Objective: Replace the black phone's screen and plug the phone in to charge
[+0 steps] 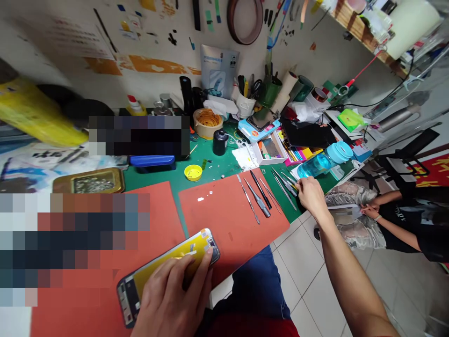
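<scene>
My left hand (173, 295) lies on an opened phone frame (157, 262) with a yellow inside, fingers curled over it, pressing it to the orange mat (231, 220) at the near edge. My right hand (310, 194) reaches to the right edge of the bench. Its fingers close around the thin metal tools (286, 182) lying there; which one it grips is hidden. More tools, a spudger and tweezers (259, 199), lie in a row to its left on the mat.
A blue water bottle (324, 161) lies behind my right hand. A yellow cap (193, 172), a black bottle (220, 142), a tape roll (207, 122), a parts tray (89, 181) and cluttered boxes fill the back. Another person (403, 220) crouches on the floor at right.
</scene>
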A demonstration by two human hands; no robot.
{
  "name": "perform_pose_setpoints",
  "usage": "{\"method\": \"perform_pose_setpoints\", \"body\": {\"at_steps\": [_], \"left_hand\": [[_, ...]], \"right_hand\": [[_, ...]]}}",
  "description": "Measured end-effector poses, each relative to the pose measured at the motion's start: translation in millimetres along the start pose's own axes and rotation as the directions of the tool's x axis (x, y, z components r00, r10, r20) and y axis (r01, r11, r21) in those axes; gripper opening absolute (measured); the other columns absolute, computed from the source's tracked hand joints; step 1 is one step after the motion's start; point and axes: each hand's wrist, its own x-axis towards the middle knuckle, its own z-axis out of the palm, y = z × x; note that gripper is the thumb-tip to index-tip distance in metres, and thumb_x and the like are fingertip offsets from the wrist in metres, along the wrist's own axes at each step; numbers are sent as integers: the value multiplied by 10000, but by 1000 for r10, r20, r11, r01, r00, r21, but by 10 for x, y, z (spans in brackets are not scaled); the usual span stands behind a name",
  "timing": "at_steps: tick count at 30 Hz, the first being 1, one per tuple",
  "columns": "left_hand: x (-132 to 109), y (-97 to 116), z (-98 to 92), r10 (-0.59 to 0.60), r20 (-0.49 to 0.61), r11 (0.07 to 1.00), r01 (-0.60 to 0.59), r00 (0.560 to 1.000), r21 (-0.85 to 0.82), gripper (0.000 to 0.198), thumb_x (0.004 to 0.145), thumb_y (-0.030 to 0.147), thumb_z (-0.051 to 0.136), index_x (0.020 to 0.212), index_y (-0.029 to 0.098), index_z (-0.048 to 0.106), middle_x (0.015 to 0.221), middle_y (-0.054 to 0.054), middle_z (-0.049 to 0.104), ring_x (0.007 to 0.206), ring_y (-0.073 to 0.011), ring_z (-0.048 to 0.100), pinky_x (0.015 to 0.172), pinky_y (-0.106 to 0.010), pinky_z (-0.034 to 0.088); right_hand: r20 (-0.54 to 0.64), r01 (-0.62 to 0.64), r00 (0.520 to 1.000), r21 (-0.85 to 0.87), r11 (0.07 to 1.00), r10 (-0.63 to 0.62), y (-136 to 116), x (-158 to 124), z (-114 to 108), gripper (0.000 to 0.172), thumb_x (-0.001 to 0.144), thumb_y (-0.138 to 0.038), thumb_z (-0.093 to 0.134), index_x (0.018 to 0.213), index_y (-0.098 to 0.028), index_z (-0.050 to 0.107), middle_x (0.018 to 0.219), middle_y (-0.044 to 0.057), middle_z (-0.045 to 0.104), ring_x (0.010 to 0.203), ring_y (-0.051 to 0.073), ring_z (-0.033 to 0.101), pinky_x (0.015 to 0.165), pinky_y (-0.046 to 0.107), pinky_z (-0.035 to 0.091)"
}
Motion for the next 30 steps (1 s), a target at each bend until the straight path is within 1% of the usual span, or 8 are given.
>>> {"method": "perform_pose_setpoints", "body": {"at_steps": [7, 10, 12, 16, 20, 23, 26, 30], "left_hand": [[96, 142, -122, -112, -10, 992, 111, 994, -51, 436, 1021, 192, 642, 1457, 204, 641, 1159, -148, 630, 1139, -360, 598, 1007, -531, 503], [138, 176, -146, -129, -18, 989, 127, 991, -80, 383, 1032, 182, 622, 1412, 163, 669, 1162, -148, 628, 1126, -363, 586, 1000, -543, 499], [144, 187, -147, -138, -8, 987, 136, 990, -90, 384, 1036, 186, 618, 1416, 160, 670, 1172, -147, 626, 1130, -362, 580, 1008, -548, 496], [130, 199, -139, -146, 5, 985, 146, 989, -92, 413, 1034, 201, 625, 1444, 163, 662, 1186, -150, 613, 1148, -368, 568, 1022, -560, 503], [125, 207, -155, -142, 15, 987, 143, 990, -70, 451, 1020, 181, 626, 1469, 159, 651, 1178, -157, 601, 1145, -375, 564, 1000, -564, 527], [120, 211, -164, -145, 30, 987, 146, 989, -64, 476, 1010, 190, 638, 1485, 163, 641, 1177, -158, 597, 1134, -374, 566, 979, -559, 547], [105, 214, -151, -148, 25, 987, 149, 989, -54, 493, 999, 210, 665, 1490, 172, 640, 1201, -162, 594, 1147, -379, 566, 985, -556, 552], [91, 216, -133, -136, 13, 990, 136, 991, -44, 525, 982, 215, 693, 1501, 168, 631, 1252, -179, 589, 1173, -391, 564, 1004, -563, 545]], "right_hand": [[-54, 50, 998, 424, 904, -30, -192, -186, -311, 255, 1047, -409, 606, 1144, -189, 688, 812, 47, 690, 744, 217, 657, 719, 356, 513], [-83, 41, 995, 835, 549, 52, -488, -277, -422, 253, 871, -398, 876, 988, -202, 769, 769, -11, 644, 666, 135, 593, 634, 275, 485], [-37, 15, 997, 958, 286, 70, -736, -296, -447, 279, 776, -387, 960, 867, -197, 777, 801, -18, 643, 636, 95, 554, 590, 244, 474], [166, -165, 986, 981, 99, 2, -1187, -242, -331, 343, 827, -461, 928, 866, -178, 739, 918, 31, 740, 600, 72, 598, 515, 204, 491], [185, -174, 980, 973, 150, -67, -1459, -219, -76, 377, 840, -396, 923, 1016, -226, 636, 788, -17, 750, 568, 105, 661, 560, 227, 570], [9, 31, 994, 936, 351, -112, -1566, -281, 79, 533, 867, -325, 889, 1270, -290, 541, 849, -42, 765, 645, 159, 745, 589, 270, 610], [-197, 293, 954, 764, 575, -225, -1626, -348, 156, 517, 938, -310, 800, 1365, -283, 510, 980, 6, 787, 790, 195, 798, 706, 328, 653], [-276, 438, 899, 616, 655, -341, -1652, -378, 193, 430, 985, -296, 729, 1358, -265, 516, 1001, 25, 799, 840, 199, 810, 759, 339, 666]]}}
